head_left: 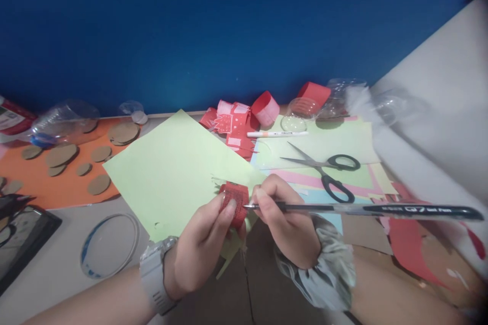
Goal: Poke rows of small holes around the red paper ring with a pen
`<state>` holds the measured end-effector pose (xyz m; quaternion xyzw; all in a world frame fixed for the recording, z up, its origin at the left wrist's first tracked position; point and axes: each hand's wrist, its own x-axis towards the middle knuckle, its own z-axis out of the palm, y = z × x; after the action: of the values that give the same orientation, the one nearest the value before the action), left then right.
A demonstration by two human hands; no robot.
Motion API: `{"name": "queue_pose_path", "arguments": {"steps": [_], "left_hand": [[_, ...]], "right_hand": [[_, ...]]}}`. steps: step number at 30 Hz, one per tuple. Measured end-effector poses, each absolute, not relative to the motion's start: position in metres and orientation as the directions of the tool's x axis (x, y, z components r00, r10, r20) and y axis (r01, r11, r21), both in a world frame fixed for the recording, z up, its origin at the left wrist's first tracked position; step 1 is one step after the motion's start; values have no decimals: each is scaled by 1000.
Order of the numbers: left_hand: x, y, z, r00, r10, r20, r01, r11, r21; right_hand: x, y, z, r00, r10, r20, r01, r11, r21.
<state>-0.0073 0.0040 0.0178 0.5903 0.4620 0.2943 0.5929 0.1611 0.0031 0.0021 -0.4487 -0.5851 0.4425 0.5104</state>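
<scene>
My left hand [202, 244] has its thumb and fingers closed on a small curved red paper piece [239, 198] covered in fine dark lines. A gel pen [381, 209] with a clear barrel and dark grip is pinched in my right hand [284, 223]. Its tip points left and meets, or nearly meets, the red piece's right side; exact contact cannot be told. Beneath and behind both hands lies a light green paper sheet [168, 162], turned cornerwise. My left fingers hide part of the red piece.
Black-handled scissors [324, 165] lie spread on coloured sheets at right, near a white marker [277, 134]. Red paper cutouts [238, 124] and plastic bottle pieces line the blue wall. At left are cardboard discs [62, 155] on orange paper [23, 177], a tape roll [87, 264] and a black-edged device [30, 244].
</scene>
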Motion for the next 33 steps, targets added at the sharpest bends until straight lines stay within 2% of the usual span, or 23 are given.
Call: {"name": "queue_pose_path", "arguments": {"steps": [4, 11, 16, 21, 27, 33], "left_hand": [[-7, 5, 17, 418, 889, -186, 187, 116, 976], [-8, 5, 15, 418, 883, -211, 186, 144, 972], [-8, 5, 15, 418, 881, -220, 188, 153, 970], [-7, 6, 18, 418, 888, -194, 187, 125, 974], [-7, 7, 18, 443, 879, -177, 172, 111, 979], [-8, 6, 16, 429, 887, -169, 175, 102, 979]], "right_hand": [[163, 1, 5, -153, 960, 236, 134, 256, -957], [161, 2, 7, -94, 976, 198, 240, 215, -947], [161, 2, 7, -75, 972, 223, 277, 235, -932], [163, 1, 4, -161, 959, 231, 245, 266, -932], [163, 2, 6, -101, 968, 229, 265, 248, -932], [164, 1, 4, -223, 937, 267, 199, 312, -929]]}}
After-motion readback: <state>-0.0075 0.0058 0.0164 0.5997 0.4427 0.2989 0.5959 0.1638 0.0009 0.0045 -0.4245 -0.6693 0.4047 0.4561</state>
